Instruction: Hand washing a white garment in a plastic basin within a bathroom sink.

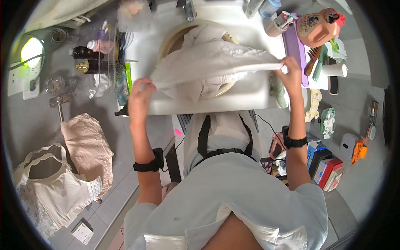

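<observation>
A white cloth garment [200, 62] is stretched over a cream basin [175, 40] that stands in a white washbasin [142, 43]. Part of the cloth lies bunched inside the basin. My left hand [142, 90] grips the cloth's left end, slightly blurred. Its right end, a narrow straight edge, is pinched between the fingers of my right hand [289, 70]. Below the tap [189, 11], folds of the cloth cover most of the basin's opening. A green-grey cloth or pouch [277, 89] lies on the washbasin's rim, close to my right forearm.
On the right stand a pink detergent jug [315, 28], a cup with toothbrushes [278, 26] and a brown comb [312, 61]. Bottles fill a clear rack [107, 59] at the left. A pale bra [59, 193] and a beige cloth [89, 147] hang at lower left.
</observation>
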`<action>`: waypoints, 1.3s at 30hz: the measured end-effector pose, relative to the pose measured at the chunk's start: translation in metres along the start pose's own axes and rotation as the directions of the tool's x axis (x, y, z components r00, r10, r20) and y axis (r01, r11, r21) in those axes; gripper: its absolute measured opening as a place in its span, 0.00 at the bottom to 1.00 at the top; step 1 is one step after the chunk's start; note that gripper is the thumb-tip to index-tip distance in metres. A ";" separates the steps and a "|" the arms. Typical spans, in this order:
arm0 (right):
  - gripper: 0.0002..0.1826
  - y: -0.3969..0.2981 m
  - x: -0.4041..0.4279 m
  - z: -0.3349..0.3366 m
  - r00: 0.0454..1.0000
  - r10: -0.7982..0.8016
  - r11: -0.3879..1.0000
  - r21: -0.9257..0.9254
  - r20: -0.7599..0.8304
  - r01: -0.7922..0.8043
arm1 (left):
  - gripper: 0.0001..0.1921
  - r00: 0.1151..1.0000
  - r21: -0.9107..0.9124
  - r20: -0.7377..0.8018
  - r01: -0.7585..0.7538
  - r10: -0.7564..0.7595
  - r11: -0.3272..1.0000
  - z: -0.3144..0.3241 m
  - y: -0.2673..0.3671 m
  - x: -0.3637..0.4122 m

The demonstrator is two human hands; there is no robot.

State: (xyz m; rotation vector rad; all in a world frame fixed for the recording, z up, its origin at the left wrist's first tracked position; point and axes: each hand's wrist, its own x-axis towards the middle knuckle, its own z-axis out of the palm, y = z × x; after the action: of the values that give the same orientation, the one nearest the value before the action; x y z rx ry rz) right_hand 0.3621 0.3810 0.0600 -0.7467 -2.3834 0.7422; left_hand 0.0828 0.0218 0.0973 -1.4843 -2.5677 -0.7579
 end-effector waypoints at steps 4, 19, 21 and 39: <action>0.07 0.019 -0.054 0.038 0.946 0.126 0.990 0.021 0.299 -0.139 | 0.05 0.972 -0.004 0.207 0.113 -0.110 0.994 0.056 -0.024 -0.065; 0.20 -0.039 -0.034 0.105 0.923 -0.065 0.998 0.036 0.380 0.056 | 0.19 0.957 -0.261 0.132 0.286 -0.259 0.922 0.120 0.036 -0.023; 0.29 -0.076 -0.020 0.135 0.873 -0.215 0.976 0.085 0.438 0.198 | 0.24 0.969 -0.243 0.120 0.238 -0.214 0.940 0.142 0.047 -0.012; 0.39 -0.046 -0.059 0.211 0.906 -0.098 0.916 -0.319 0.411 0.244 | 0.48 0.950 0.152 -0.004 0.308 -0.311 0.939 0.199 0.027 -0.033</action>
State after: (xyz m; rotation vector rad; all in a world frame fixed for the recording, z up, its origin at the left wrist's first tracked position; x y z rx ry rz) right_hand 0.2578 0.2403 -0.0795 -0.5502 -2.9573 0.3997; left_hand 0.1572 0.0977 -0.0767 -1.0636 -2.8395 -0.5604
